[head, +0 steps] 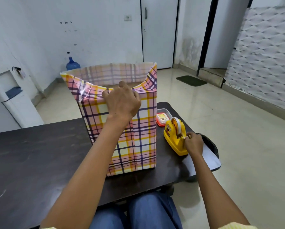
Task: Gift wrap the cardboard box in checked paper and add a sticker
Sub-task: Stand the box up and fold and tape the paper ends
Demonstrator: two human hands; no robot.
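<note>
The cardboard box [112,86] stands upright in the middle of the frame on the dark bench [31,154], its sides sheathed in checked paper [143,123] that rises open above the top. The left hand [122,103] curls over the near flap, gripping it down at the box's upper edge. At centre right, the right hand [193,143] pinches the tape [177,123] at the front of a yellow dispenser [174,138].

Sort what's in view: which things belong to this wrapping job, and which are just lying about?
In the job: checked paper, gripped by left hand; tape dispenser, pinched by right hand; red-lidded container, possibly stickers.
Lying about: white sheet, water bottle, doormat.
</note>
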